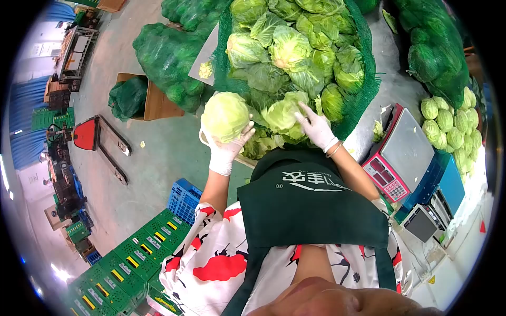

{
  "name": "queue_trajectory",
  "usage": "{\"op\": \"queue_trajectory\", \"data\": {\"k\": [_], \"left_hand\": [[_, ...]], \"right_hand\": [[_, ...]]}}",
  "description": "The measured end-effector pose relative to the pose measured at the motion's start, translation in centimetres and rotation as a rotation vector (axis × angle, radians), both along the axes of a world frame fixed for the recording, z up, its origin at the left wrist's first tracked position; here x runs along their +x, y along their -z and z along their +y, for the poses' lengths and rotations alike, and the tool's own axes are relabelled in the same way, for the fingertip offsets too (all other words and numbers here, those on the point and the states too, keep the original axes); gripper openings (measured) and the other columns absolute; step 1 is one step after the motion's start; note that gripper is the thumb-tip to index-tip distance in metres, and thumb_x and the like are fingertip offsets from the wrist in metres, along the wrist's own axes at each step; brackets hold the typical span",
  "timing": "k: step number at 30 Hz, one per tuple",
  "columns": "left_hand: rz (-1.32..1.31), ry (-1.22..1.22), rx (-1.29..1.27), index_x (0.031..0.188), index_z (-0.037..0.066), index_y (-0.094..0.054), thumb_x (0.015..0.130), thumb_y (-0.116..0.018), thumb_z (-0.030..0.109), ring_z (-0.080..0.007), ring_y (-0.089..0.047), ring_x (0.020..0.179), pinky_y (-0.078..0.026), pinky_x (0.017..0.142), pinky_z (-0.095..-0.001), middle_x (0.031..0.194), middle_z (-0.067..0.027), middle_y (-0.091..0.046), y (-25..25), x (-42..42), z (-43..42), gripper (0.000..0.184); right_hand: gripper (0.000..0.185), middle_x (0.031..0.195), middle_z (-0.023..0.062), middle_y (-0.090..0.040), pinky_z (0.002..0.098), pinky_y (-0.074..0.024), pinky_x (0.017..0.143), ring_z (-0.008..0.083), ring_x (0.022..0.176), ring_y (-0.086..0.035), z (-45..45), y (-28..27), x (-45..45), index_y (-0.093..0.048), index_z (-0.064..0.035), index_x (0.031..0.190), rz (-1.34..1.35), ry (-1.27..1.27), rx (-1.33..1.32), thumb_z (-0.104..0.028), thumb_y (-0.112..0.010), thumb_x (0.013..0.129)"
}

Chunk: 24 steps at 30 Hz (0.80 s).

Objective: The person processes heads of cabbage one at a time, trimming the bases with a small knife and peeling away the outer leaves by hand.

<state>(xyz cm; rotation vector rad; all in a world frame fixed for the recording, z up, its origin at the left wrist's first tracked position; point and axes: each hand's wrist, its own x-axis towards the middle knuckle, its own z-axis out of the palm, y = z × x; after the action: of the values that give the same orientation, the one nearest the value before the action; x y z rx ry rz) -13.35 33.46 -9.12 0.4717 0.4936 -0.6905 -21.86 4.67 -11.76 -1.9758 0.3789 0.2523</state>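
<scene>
A pale green, trimmed cabbage (pixel 225 117) rests in my left hand (pixel 225 151), whose white-gloved fingers curve around its underside and right side. My right hand (pixel 317 128), gloved as well, is at the loose outer leaves (pixel 284 115) just right of that cabbage. Its fingers are stretched out and touch the leaf edge; I see no firm grip there. Beyond both hands lies a pile of leafy cabbages (pixel 291 48) inside an opened green mesh sack (pixel 369 79).
A digital scale (pixel 411 150) stands to the right, with stacked bare cabbages (pixel 453 126) behind it. Full green mesh sacks (pixel 168 63) and a cardboard box (pixel 158 102) sit at the left. A red pallet jack (pixel 87 133) and green crates (pixel 126 263) are farther left.
</scene>
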Motion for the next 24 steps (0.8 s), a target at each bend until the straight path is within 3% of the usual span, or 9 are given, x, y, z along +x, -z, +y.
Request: {"op": "queue_trajectory", "data": {"k": [4, 9, 10, 13, 14, 18, 20, 23, 24], "left_hand": [[-0.098, 0.058, 0.141, 0.146, 0.008, -0.042, 0.081, -0.046, 0.080, -0.0426, -0.052, 0.120, -0.047, 0.097, -0.0532, 0.142, -0.0217, -0.048, -2.8, -0.1, -2.8, 0.097], [-0.601, 0.124, 0.420, 0.149, 0.010, -0.038, 0.088, -0.058, 0.059, -0.0334, -0.048, 0.133, -0.042, 0.108, -0.0493, 0.151, -0.0127, -0.042, -2.8, -1.0, -5.0, 0.081], [-0.657, 0.147, 0.392, 0.149, 0.007, -0.036, 0.086, -0.068, 0.044, -0.0279, -0.048, 0.133, -0.041, 0.111, -0.0438, 0.149, -0.0125, -0.043, -2.2, -0.8, -4.7, 0.080], [-0.912, 0.233, 0.702, 0.146, 0.000, -0.038, 0.078, -0.079, 0.019, -0.0254, -0.052, 0.129, -0.044, 0.107, -0.0409, 0.140, -0.0156, -0.050, -2.8, -0.6, -5.4, 0.081], [-0.940, 0.196, 0.746, 0.146, 0.000, -0.037, 0.069, -0.083, 0.005, -0.0240, -0.053, 0.126, -0.046, 0.106, -0.0380, 0.138, -0.0161, -0.051, -3.0, -0.7, -6.0, 0.089], [-1.137, 0.114, 0.840, 0.147, 0.000, -0.033, 0.064, -0.088, 0.008, -0.0249, -0.053, 0.126, -0.046, 0.106, -0.0384, 0.140, -0.0171, -0.049, -3.8, -1.0, -7.5, 0.100], [-1.144, 0.118, 0.865, 0.147, 0.000, -0.033, 0.066, -0.088, 0.009, -0.0248, -0.053, 0.127, -0.046, 0.106, -0.0386, 0.140, -0.0172, -0.049, -3.4, -1.2, -7.6, 0.099], [-1.080, 0.128, 0.818, 0.147, 0.000, -0.034, 0.068, -0.086, 0.008, -0.0246, -0.052, 0.127, -0.046, 0.106, -0.0387, 0.140, -0.0170, -0.049, -3.5, -1.1, -7.6, 0.096], [-1.044, 0.131, 0.788, 0.147, 0.000, -0.034, 0.068, -0.086, 0.008, -0.0245, -0.052, 0.127, -0.046, 0.106, -0.0386, 0.140, -0.0169, -0.049, -3.5, -1.2, -7.5, 0.095]], "right_hand": [[0.064, 0.083, 0.0078, -0.070, 0.0279, -0.0499, 0.065, 0.0121, 0.064, -0.058, 1.7, -6.2, 1.1, -0.054, -0.0041, 0.139, -0.130, 0.048, 0.039, -0.041, -0.070, 0.091], [0.061, 0.099, 0.0052, -0.071, 0.0228, -0.0471, 0.068, 0.0069, 0.070, -0.049, 2.4, -8.0, 2.0, -0.061, -0.0040, 0.132, -0.232, 0.148, 0.324, -0.039, -0.078, 0.085], [0.062, 0.100, 0.0073, -0.072, 0.0255, -0.0490, 0.071, 0.0104, 0.073, -0.055, 2.4, -8.4, 2.1, -0.061, -0.0038, 0.131, -0.210, 0.160, 0.300, -0.043, -0.076, 0.085], [0.063, 0.101, 0.0104, -0.071, 0.0299, -0.0509, 0.076, 0.0172, 0.080, -0.062, 2.8, -7.7, 2.5, -0.061, -0.0029, 0.129, -0.234, 0.202, 0.271, -0.047, -0.074, 0.086], [0.066, 0.102, 0.0131, -0.071, 0.0332, -0.0515, 0.080, 0.0226, 0.086, -0.066, 2.5, -8.0, 2.3, -0.061, -0.0007, 0.128, -0.183, 0.184, 0.192, -0.051, -0.072, 0.086], [0.064, 0.100, 0.0128, -0.071, 0.0327, -0.0514, 0.078, 0.0217, 0.083, -0.065, 1.8, -10.0, 2.2, -0.061, -0.0012, 0.128, -0.081, 0.138, 0.275, -0.047, -0.074, 0.085], [0.060, 0.098, 0.0118, -0.071, 0.0319, -0.0516, 0.075, 0.0201, 0.079, -0.064, 2.0, -9.2, 1.9, -0.060, -0.0029, 0.129, -0.175, 0.147, 0.351, -0.042, -0.074, 0.086], [0.055, 0.100, 0.0103, -0.072, 0.0298, -0.0519, 0.069, 0.0166, 0.070, -0.062, 0.9, -10.2, 1.8, -0.059, -0.0031, 0.130, 0.062, 0.094, 0.349, -0.029, -0.074, 0.085], [0.054, 0.098, 0.0097, -0.072, 0.0290, -0.0518, 0.067, 0.0154, 0.068, -0.062, 0.9, -9.7, 1.7, -0.058, -0.0025, 0.130, -0.010, 0.116, 0.335, -0.027, -0.074, 0.084]]}}
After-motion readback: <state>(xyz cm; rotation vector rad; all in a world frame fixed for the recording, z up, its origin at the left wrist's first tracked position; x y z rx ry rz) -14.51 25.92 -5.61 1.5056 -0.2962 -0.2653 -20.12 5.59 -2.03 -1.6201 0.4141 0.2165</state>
